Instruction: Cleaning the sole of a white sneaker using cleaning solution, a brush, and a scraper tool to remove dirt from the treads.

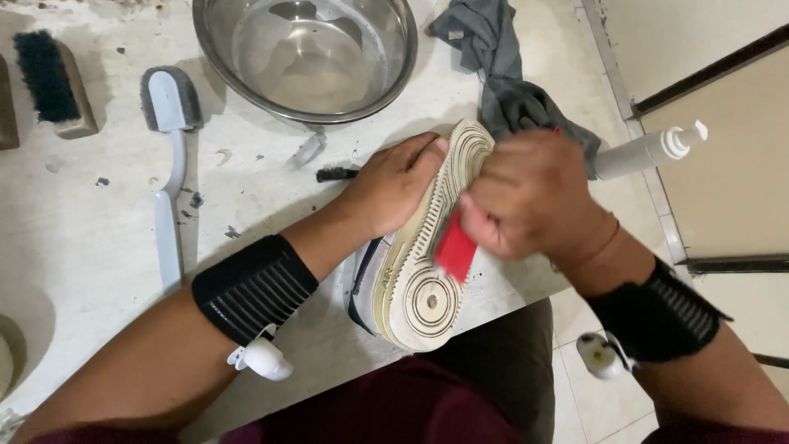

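You had the shoe (415, 271) tipped on its side at the near edge of the tabletop (99, 238), its pale sole with the ring pattern turned up toward you. Your left hand (393, 185) gripped it from the left, fingers wrapped over the toe end and thumb lying along the upper, so that hand was closed on the shoe. Your right hand (530, 197) was curled tight around a small red brush (454, 251), whose lower end pressed against the middle of the sole; the fingers hid most of its handle. Both forearms wore black wrist bands, each with a small white device hanging from it.

Beyond the shoe stood a steel bowl (306, 105), round and shiny, holding what looked like a shallow layer of clear water and nothing else that you could make out. A grey cloth (501, 70) lay crumpled just right of the bowl, trailing down to the toe of the shoe and behind your right hand. A white pump bottle (649, 150) lay on its side to the right, its nozzle pointing away past the tabletop's edge.

To the left, a white long-handled brush (168, 156) lay with its bristle head near the bowl and its handle pointing toward you. Farther left sat a wooden brush (56, 82) with black bristles. A small dark brush tip (335, 173) showed just beside your left hand. Dark specks of dirt dotted the tabletop around them.
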